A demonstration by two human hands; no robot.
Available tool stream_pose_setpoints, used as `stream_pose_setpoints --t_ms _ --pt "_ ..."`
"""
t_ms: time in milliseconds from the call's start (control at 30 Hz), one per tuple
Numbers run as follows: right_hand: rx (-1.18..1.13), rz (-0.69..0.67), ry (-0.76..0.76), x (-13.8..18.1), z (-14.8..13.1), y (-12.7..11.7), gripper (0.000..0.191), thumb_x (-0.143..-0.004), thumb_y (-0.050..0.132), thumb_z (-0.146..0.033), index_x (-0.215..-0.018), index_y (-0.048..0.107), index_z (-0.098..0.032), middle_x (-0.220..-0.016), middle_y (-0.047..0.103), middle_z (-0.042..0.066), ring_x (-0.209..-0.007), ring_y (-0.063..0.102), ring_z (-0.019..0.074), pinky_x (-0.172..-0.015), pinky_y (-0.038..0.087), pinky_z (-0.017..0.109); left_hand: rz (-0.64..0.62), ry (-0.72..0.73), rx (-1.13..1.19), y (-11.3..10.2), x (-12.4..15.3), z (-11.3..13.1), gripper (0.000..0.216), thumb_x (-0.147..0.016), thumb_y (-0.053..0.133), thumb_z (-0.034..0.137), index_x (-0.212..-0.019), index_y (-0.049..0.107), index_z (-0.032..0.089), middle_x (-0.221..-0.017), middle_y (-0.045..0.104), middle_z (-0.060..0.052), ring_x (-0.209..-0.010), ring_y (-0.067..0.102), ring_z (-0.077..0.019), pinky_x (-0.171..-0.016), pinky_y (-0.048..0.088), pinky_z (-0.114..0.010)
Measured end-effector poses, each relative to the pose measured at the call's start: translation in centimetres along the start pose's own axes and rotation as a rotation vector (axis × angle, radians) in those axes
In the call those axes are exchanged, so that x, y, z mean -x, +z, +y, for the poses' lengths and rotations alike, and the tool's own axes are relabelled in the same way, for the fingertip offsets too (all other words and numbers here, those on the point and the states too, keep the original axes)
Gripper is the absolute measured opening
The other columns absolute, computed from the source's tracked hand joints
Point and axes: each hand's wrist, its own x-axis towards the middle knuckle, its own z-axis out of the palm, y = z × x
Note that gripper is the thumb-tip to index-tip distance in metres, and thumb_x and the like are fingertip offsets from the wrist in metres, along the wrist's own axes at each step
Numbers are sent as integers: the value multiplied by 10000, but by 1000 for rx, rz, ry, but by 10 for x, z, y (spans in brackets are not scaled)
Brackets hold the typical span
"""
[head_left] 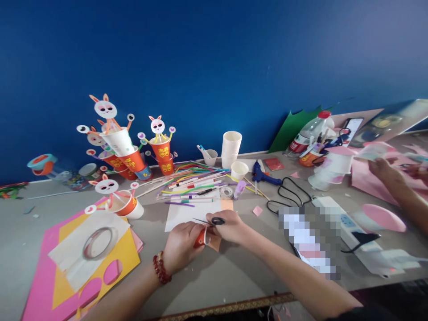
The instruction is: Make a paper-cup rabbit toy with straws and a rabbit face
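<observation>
My left hand (182, 249), with a red bead bracelet on the wrist, is closed on a small red-orange paper cup (201, 238) and a piece of orange paper (216, 241) low over the table. My right hand (230, 227) is closed on black-handled scissors (210, 220) whose blades point left, right at the cup's edge. Both hands work just in front of a white sheet of paper (187, 214).
Paper-cup rabbit figures (129, 154) stand at the back left. Coloured straws and pens (194, 180), a stack of white cups (230, 149), a blue glue gun (262, 174), a tape roll (98, 243) on pink and yellow paper, and a power strip (337, 220) lie around. Another person's hand (384, 169) works at right.
</observation>
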Motion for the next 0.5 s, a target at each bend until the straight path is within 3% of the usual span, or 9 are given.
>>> stream_pose_setpoints --t_ms 67,167,267,400,500 --pt "-12 -32 -8 -3 0 0 100 -797 582 -170 -761 671 -200 -811 736 18 -732 648 179 -564 317 240 -1 -20 18 1 0 -1 241 -795 658 220 -1022 577 207 -890 710 -51 -793 667 -240 -685 500 -351" --pt "-51 -56 9 -7 -2 5 134 -794 590 -165 -703 686 -186 -770 732 26 -707 645 177 -565 330 233 -7 -20 18 1 0 1 268 -782 652 189 -1037 571 200 -911 710 -57 -816 666 -246 -708 499 -356" --pt "-111 -63 61 -8 -2 15 201 -847 557 -209 -715 704 -173 -686 718 40 -637 642 168 -542 353 223 -11 -38 4 1 0 3 218 -809 636 206 -1017 569 192 -870 702 -55 -781 659 -247 -676 494 -357" --pt "-178 -19 117 -3 0 25 314 -955 434 -271 -855 713 -168 -783 745 67 -712 669 161 -562 387 208 -29 -24 -3 -1 0 5 152 -864 610 274 -981 561 190 -864 697 -58 -777 654 -248 -673 490 -364" --pt "-200 -41 111 -3 0 22 279 -924 479 -265 -804 718 -185 -684 723 39 -669 667 165 -545 383 209 -31 -6 -16 0 0 5 168 -843 618 240 -993 563 190 -880 703 -61 -790 658 -251 -680 492 -365"
